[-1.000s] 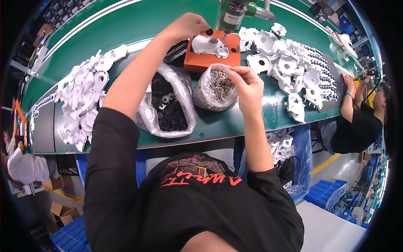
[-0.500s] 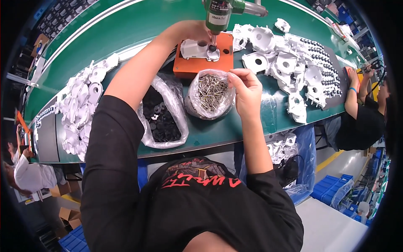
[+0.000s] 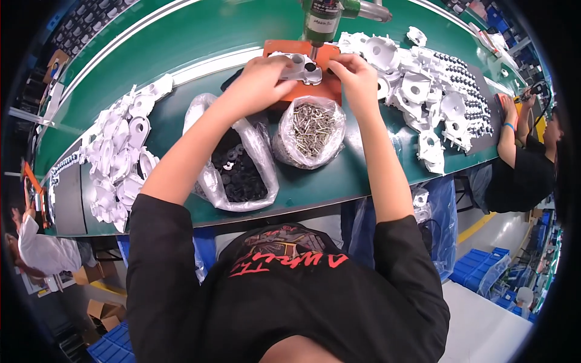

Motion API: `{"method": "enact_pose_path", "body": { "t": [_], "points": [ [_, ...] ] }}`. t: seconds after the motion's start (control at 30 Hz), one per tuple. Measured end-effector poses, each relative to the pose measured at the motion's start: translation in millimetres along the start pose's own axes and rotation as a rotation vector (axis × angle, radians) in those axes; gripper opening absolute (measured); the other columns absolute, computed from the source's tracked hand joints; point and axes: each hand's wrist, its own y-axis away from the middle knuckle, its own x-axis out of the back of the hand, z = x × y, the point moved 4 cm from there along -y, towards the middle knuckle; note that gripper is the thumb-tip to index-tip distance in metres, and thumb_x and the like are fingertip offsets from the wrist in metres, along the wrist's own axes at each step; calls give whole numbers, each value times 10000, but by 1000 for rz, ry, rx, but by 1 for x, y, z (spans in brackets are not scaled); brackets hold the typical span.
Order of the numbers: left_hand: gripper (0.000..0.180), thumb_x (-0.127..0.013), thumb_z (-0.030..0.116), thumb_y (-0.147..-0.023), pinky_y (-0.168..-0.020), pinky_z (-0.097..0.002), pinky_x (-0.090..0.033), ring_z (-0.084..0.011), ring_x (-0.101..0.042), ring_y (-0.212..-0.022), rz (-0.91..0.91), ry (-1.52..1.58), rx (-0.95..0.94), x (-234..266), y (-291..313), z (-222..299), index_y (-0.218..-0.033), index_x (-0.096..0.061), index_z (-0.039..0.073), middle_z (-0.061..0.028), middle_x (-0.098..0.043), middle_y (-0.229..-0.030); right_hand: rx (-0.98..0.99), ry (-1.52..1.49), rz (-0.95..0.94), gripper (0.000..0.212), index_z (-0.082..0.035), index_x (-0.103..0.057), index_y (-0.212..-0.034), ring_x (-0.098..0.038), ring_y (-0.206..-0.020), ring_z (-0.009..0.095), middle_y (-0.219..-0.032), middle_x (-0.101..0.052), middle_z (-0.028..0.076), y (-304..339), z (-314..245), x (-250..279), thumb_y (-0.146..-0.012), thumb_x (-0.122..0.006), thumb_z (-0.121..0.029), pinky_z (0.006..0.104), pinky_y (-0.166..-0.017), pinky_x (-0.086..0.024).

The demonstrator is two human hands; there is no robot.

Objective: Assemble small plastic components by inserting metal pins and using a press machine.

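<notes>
My left hand (image 3: 261, 83) is closed, fingers and thumb around the left end of a white plastic part (image 3: 311, 78). This part lies on an orange fixture block (image 3: 324, 91) and has a round black piece (image 3: 310, 66) at its right end. Above it hangs a green power screwdriver (image 3: 322, 24), its bit just over the part and apart from the black piece as far as I can see. At the block's right side my right hand (image 3: 358, 78) holds thumb and forefinger pinched; whatever is between them is too small to make out.
In front of the block stands a clear bag (image 3: 295, 158) of screws (image 3: 311, 126). Left of it, another bag (image 3: 209, 181) holds black plastic pieces (image 3: 239, 175). White parts pile up at left (image 3: 118, 145) and right (image 3: 416, 91). A co-worker (image 3: 520, 163) sits at far right.
My left hand has come back from behind the screwdriver to the part's left end. My right hand has moved from the screw bag up to the block's right side. The screwdriver bit has risen off the part.
</notes>
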Motion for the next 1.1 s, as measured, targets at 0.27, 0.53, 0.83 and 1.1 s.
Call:
{"method": "enact_pose_path", "body": {
  "t": [0.27,0.53,0.83,1.1],
  "points": [
    [443,-640,346,-785,-1007,-437,-341,-351,-496,-1111,16,-142,-121,-16,12,0,-1006,-586,-33,-211,-545,-1138,6,138,-82,170,30,-662,-899,-603,-733,101,-804,-666,67,-13,13,-24,-794,-651,-103,235,-683,-466],
    [398,-675,324,-738,-891,-405,-439,-331,-550,-997,199,-192,-221,-20,14,-3,-939,-608,-13,-183,-583,-1007,3,152,-62,181,26,-670,-892,-647,-730,154,-807,-677,115,-14,11,-28,-772,-665,-110,270,-694,-489],
    [392,-668,352,-741,-867,-396,-451,-314,-563,-968,235,-175,-229,-19,16,-1,-889,-611,-7,-164,-598,-954,58,219,-86,186,17,-676,-904,-647,-777,175,-891,-639,135,-15,11,-27,-766,-668,-109,278,-718,-491],
    [371,-662,322,-759,-882,-399,-442,-312,-546,-1000,191,-186,-178,-19,16,0,-946,-604,7,-150,-584,-1020,23,188,-75,189,17,-681,-906,-650,-795,188,-919,-631,142,-14,8,-26,-766,-665,-108,283,-730,-492]
  ]
}}
